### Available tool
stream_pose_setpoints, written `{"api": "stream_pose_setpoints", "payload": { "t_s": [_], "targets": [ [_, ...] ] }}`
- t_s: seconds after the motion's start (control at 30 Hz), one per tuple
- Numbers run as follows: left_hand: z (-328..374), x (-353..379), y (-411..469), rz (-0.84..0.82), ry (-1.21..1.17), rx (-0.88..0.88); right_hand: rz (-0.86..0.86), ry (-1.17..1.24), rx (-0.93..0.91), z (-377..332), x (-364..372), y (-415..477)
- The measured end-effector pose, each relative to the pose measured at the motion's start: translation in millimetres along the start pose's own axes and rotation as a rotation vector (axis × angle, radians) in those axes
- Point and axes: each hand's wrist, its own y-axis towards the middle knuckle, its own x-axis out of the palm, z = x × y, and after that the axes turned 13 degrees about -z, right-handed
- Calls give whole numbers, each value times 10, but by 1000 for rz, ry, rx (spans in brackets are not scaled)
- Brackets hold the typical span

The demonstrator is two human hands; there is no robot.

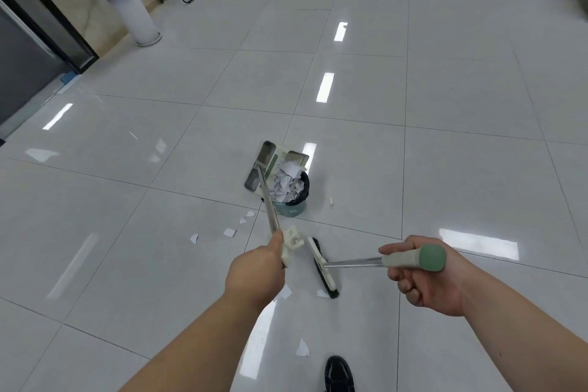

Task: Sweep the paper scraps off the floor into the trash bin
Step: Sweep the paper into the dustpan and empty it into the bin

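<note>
The left hand [254, 274] gripped the long handle of the dustpan [270, 162], which was tipped over the trash bin [294, 208] at frame centre, with crumpled white paper heaped at the bin's mouth. The right hand [423, 283] was curled round the broom's grip. The broom head [323, 267] rested on the floor [445, 137] below the bin, its long axis running up and down the frame. Small, white, torn paper scraps [229, 232] lay left of the broom head, between the bin and the left hand. That hand was nearer them, so the broom probably had to sweep leftward.
</note>
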Motion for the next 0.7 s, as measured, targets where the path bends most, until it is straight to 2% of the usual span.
{"api": "stream_pose_setpoints", "payload": {
  "t_s": [0.23,0.63,0.7],
  "targets": [
    [68,196,-6,-100,110,87,12,-3,10,-30,-17,8],
    [-66,574,-52,-344,-92,167,20,-8,18,-52,-81,0],
    [-128,595,-40,-323,-49,132,15,-16,16,-56,-72,-2]
  ]
}}
